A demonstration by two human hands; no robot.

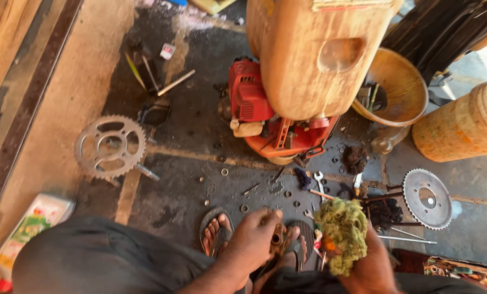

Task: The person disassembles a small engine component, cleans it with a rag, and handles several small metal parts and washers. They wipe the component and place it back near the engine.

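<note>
While the person is squatting over the oily floor (189, 136), the left hand (254, 239) is closing around a small brass part (277, 237) just above the sandalled feet (217, 231). Beside it, the right hand (371, 261) is gripping a green rag (342, 228), near the red engine (259, 114), with sprockets (110, 146) lying apart.

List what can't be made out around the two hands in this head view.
- Small brown part: the left hand wraps it, so its shape is hidden.
- Right hand: the green rag wad covers its fingers, and the bottom edge cuts it off.
- Loose washers on the floor: too small to tell apart.
</note>
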